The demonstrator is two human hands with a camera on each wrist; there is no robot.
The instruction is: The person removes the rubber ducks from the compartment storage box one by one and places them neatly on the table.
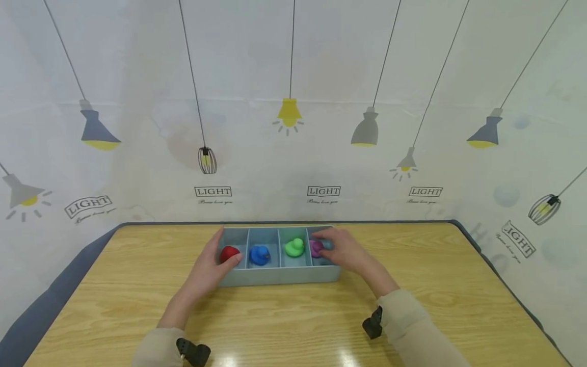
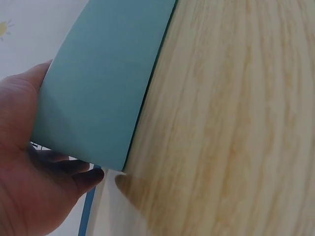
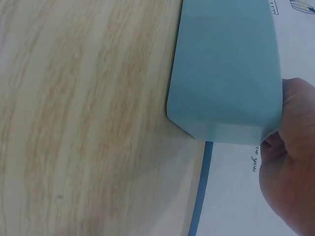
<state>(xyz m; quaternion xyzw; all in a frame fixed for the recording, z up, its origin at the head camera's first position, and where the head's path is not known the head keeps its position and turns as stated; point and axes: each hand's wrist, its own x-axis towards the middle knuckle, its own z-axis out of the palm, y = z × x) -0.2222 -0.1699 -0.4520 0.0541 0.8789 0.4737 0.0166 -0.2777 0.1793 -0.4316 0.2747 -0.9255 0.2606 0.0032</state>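
Note:
A grey-blue box (image 1: pixel 279 277) with several compartments in a row sits on the table. My left hand (image 1: pixel 208 265) grips its left end, thumb over the front rim and fingers along the outer end wall. A red rounded toy (image 1: pixel 228 253), partly hidden by that thumb, lies in the leftmost compartment. Beside it are a blue toy duck (image 1: pixel 260 255) and a green toy duck (image 1: pixel 294 247), each in its own compartment. My right hand (image 1: pixel 346 251) reaches over the right end, thumb and fingertips around a purple toy duck (image 1: pixel 315 248) in the rightmost compartment. In the right wrist view the box wall (image 3: pixel 226 69) hides the fingertips.
The box stands near the back edge of a wood-grain table (image 1: pixel 284 321). A pale backdrop cloth (image 1: pixel 257 153) printed with hanging lamps rises behind and at both sides. Small black devices are strapped to both wrists over beige sleeves (image 1: pixel 415 318).

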